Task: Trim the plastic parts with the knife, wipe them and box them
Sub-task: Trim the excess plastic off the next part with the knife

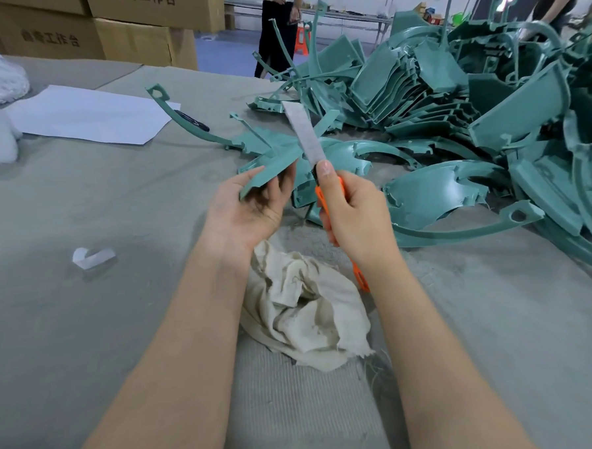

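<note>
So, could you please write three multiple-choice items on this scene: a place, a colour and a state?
1. Where does the cloth lie?
A. on the table
B. on the pile of parts
C. on the white paper
2. What colour is the handle of the knife?
A. yellow
B. orange
C. blue
3. What is the left hand doing?
A. resting flat
B. gripping the cloth
C. holding a green plastic part
Answers: 1 A, it lies crumpled on the table; 2 B, orange shows beside the right hand; 3 C, its fingers grip the part.
</note>
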